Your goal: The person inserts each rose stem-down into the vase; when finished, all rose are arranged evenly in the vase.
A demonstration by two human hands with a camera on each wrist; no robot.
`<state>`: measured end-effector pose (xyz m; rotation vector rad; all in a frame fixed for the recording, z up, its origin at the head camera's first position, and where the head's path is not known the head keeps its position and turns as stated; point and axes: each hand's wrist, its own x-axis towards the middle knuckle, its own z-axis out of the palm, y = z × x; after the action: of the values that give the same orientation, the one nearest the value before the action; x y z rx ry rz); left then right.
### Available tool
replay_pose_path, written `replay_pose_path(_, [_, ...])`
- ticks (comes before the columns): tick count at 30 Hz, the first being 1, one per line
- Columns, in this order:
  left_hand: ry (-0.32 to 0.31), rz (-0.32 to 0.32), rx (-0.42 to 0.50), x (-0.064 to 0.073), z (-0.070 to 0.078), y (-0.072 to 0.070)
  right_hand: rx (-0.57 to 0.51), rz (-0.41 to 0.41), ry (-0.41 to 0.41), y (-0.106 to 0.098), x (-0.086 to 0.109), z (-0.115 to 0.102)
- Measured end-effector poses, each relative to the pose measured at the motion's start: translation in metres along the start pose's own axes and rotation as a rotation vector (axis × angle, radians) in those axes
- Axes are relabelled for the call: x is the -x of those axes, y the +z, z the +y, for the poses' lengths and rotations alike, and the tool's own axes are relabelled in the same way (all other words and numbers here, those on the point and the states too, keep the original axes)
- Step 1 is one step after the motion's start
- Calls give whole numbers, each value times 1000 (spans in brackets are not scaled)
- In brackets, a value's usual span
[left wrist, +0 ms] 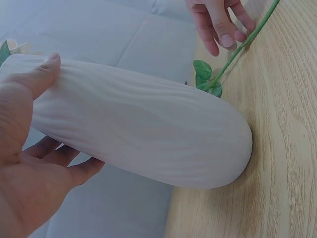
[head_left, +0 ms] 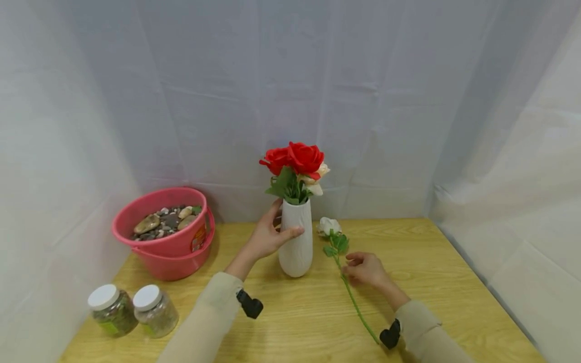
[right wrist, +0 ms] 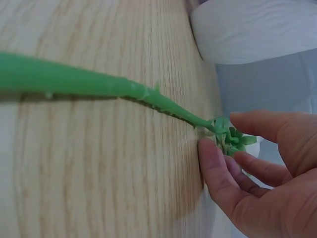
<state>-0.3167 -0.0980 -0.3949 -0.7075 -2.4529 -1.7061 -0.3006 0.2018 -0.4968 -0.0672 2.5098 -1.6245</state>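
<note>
A white ribbed vase (head_left: 296, 247) stands upright on the table, holding red roses (head_left: 304, 159) and paler flowers (head_left: 314, 188) with green leaves. My left hand (head_left: 269, 237) grips the vase on its left side, the thumb across the front and the fingers behind. To the right lies a single white rose (head_left: 329, 226) on a long green stem (head_left: 354, 302). My right hand (head_left: 364, 269) is at the stem just below the leaves. In the right wrist view its fingers (right wrist: 218, 168) are loosely bent around the stem, thumb and fingers apart, not pinching it.
A pink bucket (head_left: 174, 259) filled with stones stands at the back left. Two jars with white lids, one darker jar (head_left: 119, 316) and one lighter jar (head_left: 159, 316), are at the front left. White sheeting (head_left: 290, 75) hangs behind the wooden table (head_left: 290, 322) and at both sides.
</note>
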Motion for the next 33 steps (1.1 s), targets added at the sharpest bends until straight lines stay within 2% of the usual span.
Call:
replay_pose_path(5, [-3,-1,10,0,0,0,-6,-46,2,0,1,1])
replay_pose_path(8, [-1,-1,14,0,0,0,27,-63,-10,2,2,0])
replay_pose_path(15, [4,4,12,1,0,0,125,-60,-62,5,1,-5])
replay_pose_path(20, [-11,3,12,0,0,0,147,-46,-47,3,1,-8])
replay_pose_path(23, [-22,5,9,0,0,1,124,-34,-28,1,1,-9])
replay_pose_path(27, [-30,7,9,0,0,1,51,-60,-3,-5,0,-10])
replay_pose_path(33, [-31,12,-9,-1,-1,1,-94,-88,-22,-16,-3,-17])
